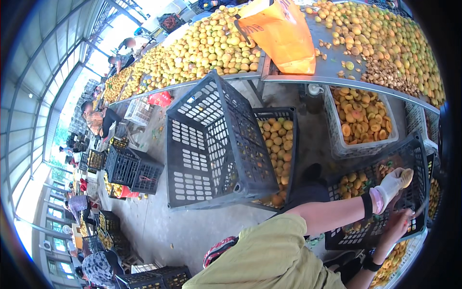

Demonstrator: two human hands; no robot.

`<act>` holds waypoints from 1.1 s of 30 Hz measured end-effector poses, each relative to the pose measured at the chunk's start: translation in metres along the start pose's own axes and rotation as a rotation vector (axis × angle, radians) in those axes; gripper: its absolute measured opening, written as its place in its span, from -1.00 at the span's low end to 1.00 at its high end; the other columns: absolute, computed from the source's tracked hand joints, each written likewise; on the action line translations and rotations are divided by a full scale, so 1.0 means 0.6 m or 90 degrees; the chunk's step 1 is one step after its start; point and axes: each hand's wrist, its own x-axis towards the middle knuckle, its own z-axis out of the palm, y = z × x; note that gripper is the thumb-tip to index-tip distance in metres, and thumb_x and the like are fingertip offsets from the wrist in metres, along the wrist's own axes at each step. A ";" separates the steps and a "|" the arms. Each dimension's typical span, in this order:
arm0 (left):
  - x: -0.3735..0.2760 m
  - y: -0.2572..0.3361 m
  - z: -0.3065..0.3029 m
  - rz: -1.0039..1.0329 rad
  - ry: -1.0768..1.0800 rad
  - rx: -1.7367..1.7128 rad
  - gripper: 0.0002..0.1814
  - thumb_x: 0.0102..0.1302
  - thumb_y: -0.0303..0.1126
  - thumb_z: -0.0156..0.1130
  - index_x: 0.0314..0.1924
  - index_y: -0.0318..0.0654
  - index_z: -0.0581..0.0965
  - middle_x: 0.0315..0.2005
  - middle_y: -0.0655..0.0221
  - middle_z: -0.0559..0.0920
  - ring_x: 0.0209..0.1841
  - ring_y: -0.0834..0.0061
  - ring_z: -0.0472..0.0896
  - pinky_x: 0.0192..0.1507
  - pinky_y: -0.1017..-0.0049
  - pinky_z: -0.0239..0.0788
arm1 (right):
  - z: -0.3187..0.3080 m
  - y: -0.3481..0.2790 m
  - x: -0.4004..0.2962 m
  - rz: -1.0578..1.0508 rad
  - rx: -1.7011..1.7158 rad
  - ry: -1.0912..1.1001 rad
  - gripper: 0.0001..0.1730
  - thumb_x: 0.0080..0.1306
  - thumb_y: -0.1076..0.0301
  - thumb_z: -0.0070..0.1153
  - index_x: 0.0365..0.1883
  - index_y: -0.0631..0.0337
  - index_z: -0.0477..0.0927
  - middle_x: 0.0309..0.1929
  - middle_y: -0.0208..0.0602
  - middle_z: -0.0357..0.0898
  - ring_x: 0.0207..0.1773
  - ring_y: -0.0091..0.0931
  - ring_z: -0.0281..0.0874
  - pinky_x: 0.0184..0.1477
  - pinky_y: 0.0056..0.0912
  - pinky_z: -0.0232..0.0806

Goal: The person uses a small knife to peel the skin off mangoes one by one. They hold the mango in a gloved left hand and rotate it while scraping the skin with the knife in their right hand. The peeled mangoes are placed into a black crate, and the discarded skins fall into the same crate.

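Observation:
My left hand (389, 186), in a whitish glove with a pink cuff, is raised over a black plastic crate (420, 162) before me. Its fingers pinch what looks like a yellowish apricot (407, 177). My right hand (398, 221) is bare and blurred, with curled fingers, above the near side of that crate; a thin blurred object seems to stick out from it, too unclear to name. Inside the crate lie whole apricots (352, 185) and a small heap of brown pits (384, 169). Below my right forearm, a white crate (408, 258) holds orange apricot halves (389, 265).
A tilted black crate (191, 159) stands against another crate of apricots (278, 148). A metal table (325, 77) bears heaped apricots, pits and an orange bag (281, 36). Under it is a white crate of halves (361, 115). Several people and stacked crates (133, 168) are farther left.

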 end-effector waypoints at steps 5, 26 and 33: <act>-0.040 -0.009 0.022 0.072 -0.067 0.282 -0.76 0.29 -0.40 0.20 -0.13 -0.26 0.37 -0.46 0.43 0.44 -0.37 0.53 0.44 -0.26 0.51 0.30 | 0.012 0.016 0.022 -0.184 -0.303 0.169 -0.54 0.49 0.15 -0.18 0.27 0.17 0.32 0.13 0.00 0.34 0.15 -0.30 0.35 0.10 -0.34 0.26; -0.060 -0.028 0.088 0.533 0.149 0.638 -0.82 0.15 -0.41 0.12 -0.54 -0.25 0.36 -0.43 0.13 0.36 -0.25 0.14 0.30 -0.12 0.29 0.16 | 0.000 0.050 -0.008 -0.319 -0.325 0.156 -0.51 0.48 0.12 -0.18 0.19 0.35 0.32 0.07 -0.01 0.41 0.08 -0.30 0.38 0.13 -0.30 0.23; -0.031 -0.038 0.055 0.566 0.006 0.798 -0.78 0.12 -0.29 0.20 -0.53 -0.21 0.38 -0.52 0.27 0.38 -0.35 0.27 0.34 -0.20 0.34 0.20 | -0.008 0.057 -0.012 -0.297 -0.310 0.157 -0.51 0.48 0.12 -0.17 0.18 0.35 0.34 0.01 -0.02 0.44 0.03 -0.33 0.41 0.07 -0.34 0.26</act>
